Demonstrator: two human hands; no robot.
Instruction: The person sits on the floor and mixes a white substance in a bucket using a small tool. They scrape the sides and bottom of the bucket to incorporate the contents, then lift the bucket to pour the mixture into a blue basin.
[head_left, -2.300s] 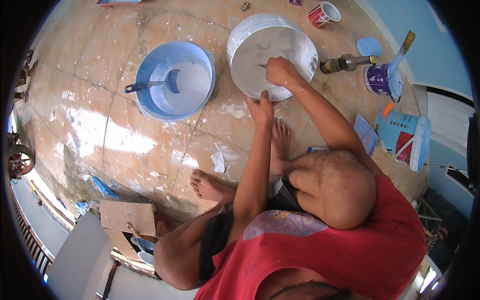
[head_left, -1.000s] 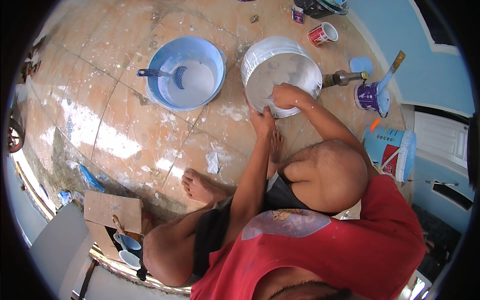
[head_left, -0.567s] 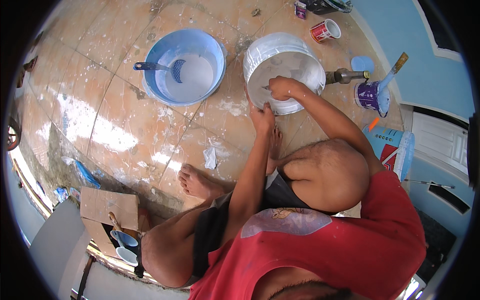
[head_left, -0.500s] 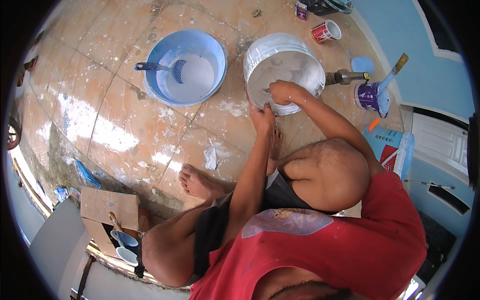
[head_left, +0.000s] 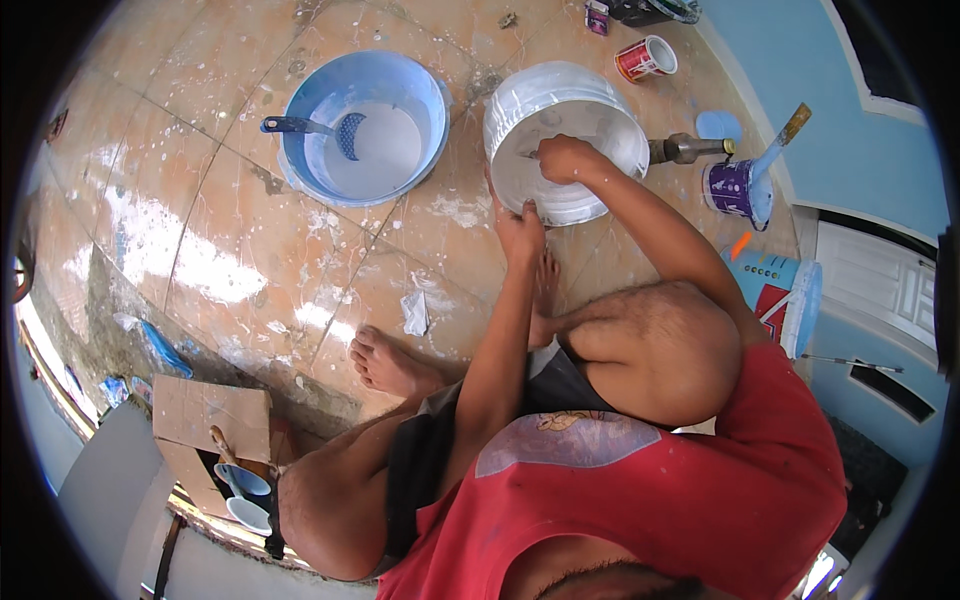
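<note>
Right of the basin [head_left: 322, 95], the left hand's [head_left: 520, 235] fingers grip the near rim of the pot [head_left: 512, 100], tilted on the floor; a slip could rock it onto the foot [head_left: 547, 280]. The right hand's [head_left: 565, 160] fingers clench a mostly hidden tool [head_left: 531, 155]; a hard stroke could jolt the bottle [head_left: 690, 149]. Since half a second ago, that hand sits farther from the near rim.

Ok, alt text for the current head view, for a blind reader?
A barefoot person grips a tilted silvery tub with the left hand, the right hand holding a small, indistinct tool inside. Left of the tub, a blue basin holds a perforated scoop.
</note>
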